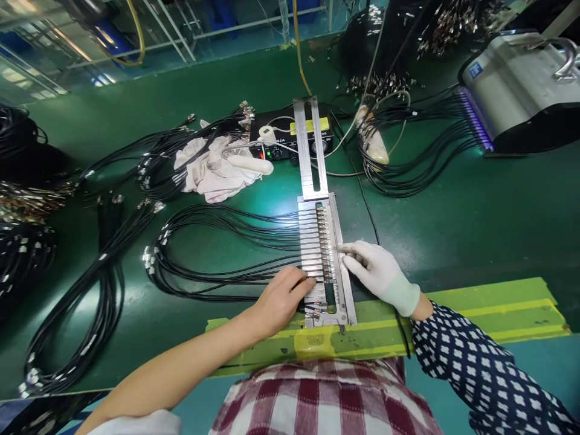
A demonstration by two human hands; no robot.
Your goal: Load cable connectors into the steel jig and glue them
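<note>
A slotted metal fixture (312,241) lies on the green table, with black cables (235,275) laid side by side across it and their metal ends along its slot. My bare left hand (281,297) is closed at the lower left of the fixture, its fingertips on the cables near the slot; what it pinches is too small to name. My right hand (378,272), in a white glove, rests at the fixture's right rail with its fingertips bent against the metal. Its thumb and index finger are slightly apart, and nothing shows between them.
Behind the fixture stand a black control box (283,136) and a white cloth (217,166). Coiled cable bundles (97,290) lie at the left. A silver machine with a purple glow (521,90) stands at the right rear. Yellow-green tape (489,311) lines the front edge.
</note>
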